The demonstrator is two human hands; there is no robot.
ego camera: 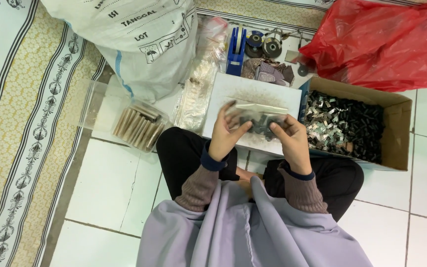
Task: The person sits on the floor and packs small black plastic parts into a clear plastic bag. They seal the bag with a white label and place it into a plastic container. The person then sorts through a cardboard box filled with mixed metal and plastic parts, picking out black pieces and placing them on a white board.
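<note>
The person sat cross-legged on the tiled floor (109,183) and held a small clear plastic bag (260,117) between both hands, in front of the knees. The left hand (225,132) gripped the bag's left edge with thumb and curled fingers; the right hand (291,137) pinched its right side in the same way. Inside the bag were small dark pieces (261,126); what they were I could not tell. Just beyond the hands lay a flat white box (253,94). To the right of the right hand stood an open cardboard box (396,128) with many black and silver small parts (344,127). To the left of the left hand lay a clear bag of tan sticks (137,126), and farther beyond it a big white sack (139,34). Beyond the right hand was a red plastic bag (381,42).
</note>
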